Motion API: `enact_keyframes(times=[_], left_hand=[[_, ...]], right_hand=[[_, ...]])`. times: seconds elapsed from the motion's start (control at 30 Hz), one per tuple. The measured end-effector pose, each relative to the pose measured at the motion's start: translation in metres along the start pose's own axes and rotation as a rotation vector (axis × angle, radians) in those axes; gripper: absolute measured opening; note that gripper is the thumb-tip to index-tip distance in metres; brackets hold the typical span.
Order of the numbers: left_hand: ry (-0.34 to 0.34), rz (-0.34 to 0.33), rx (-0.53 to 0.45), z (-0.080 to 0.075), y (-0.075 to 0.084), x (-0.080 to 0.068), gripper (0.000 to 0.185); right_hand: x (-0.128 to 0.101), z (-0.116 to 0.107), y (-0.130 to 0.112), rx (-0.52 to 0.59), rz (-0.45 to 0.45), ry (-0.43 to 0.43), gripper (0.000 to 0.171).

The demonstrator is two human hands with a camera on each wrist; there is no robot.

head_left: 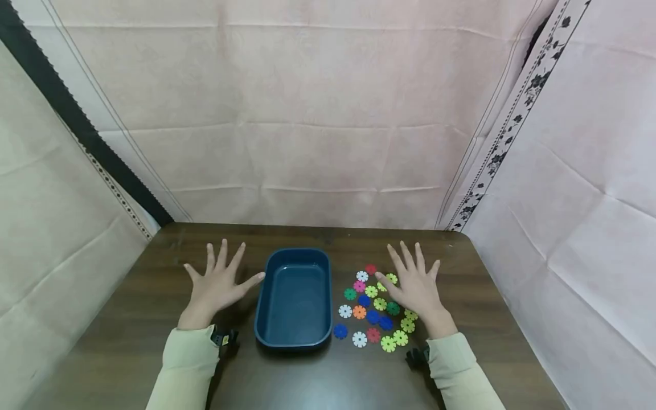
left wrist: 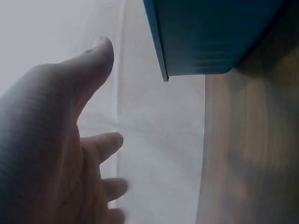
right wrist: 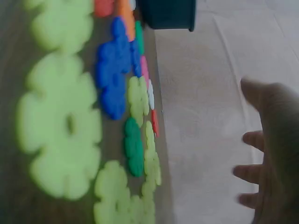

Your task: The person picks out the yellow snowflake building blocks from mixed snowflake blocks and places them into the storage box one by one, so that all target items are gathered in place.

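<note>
A deep blue rectangular tray [head_left: 294,302] lies on the table between the two hands, its inside bare. To its right are spread several flat flower-shaped plastic discs in yellow-green, blue, white, green, red, pink and orange, such as an orange disc [head_left: 359,312] and a yellow-green disc [right wrist: 60,126]. My left hand [head_left: 216,287] is spread left of the tray, its thumb near the tray's rim, holding nothing. Over the right part of the discs my right hand [head_left: 416,287] hovers with spread fingers, also holding nothing. In the left wrist view the tray's side [left wrist: 201,42] stands beyond the thumb.
The dark brown wooden table [head_left: 246,376] has rounded far corners. White cloth hangs behind it [head_left: 307,142] and on both sides. Black wrist straps [head_left: 224,339] sit at the sleeve cuffs.
</note>
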State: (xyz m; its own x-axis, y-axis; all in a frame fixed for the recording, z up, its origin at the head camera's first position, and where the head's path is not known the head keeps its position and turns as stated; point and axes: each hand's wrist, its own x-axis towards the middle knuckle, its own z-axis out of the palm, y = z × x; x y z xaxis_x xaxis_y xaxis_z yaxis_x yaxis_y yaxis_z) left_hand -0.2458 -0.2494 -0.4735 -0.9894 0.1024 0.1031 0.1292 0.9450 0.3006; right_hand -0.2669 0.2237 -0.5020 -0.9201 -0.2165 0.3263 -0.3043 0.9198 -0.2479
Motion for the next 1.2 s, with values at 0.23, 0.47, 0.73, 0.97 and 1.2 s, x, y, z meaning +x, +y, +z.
enact_keyframes(times=[0.23,0.47,0.73,0.97,1.2], left_hand=[[-0.223,0.003,-0.744,0.031,-0.001,0.023,0.079],[-0.202,-0.048,-1.071,0.068,0.008,0.038,0.061],[-0.134,-0.020,-1.160,0.075,0.013,0.037,0.060],[-0.165,-0.044,-1.127,0.068,0.009,0.029,0.056],[-0.195,-0.058,-1.097,0.055,0.014,0.020,0.057]], right_hand=[[0.028,0.000,0.034,0.280,0.044,-0.173,0.044],[0.027,0.011,0.047,0.351,0.074,-0.307,0.036],[0.026,0.015,0.045,0.382,0.104,-0.278,0.025],[0.021,0.021,0.042,0.415,0.154,-0.294,0.026],[0.018,0.024,0.039,0.470,0.199,-0.282,0.029]])
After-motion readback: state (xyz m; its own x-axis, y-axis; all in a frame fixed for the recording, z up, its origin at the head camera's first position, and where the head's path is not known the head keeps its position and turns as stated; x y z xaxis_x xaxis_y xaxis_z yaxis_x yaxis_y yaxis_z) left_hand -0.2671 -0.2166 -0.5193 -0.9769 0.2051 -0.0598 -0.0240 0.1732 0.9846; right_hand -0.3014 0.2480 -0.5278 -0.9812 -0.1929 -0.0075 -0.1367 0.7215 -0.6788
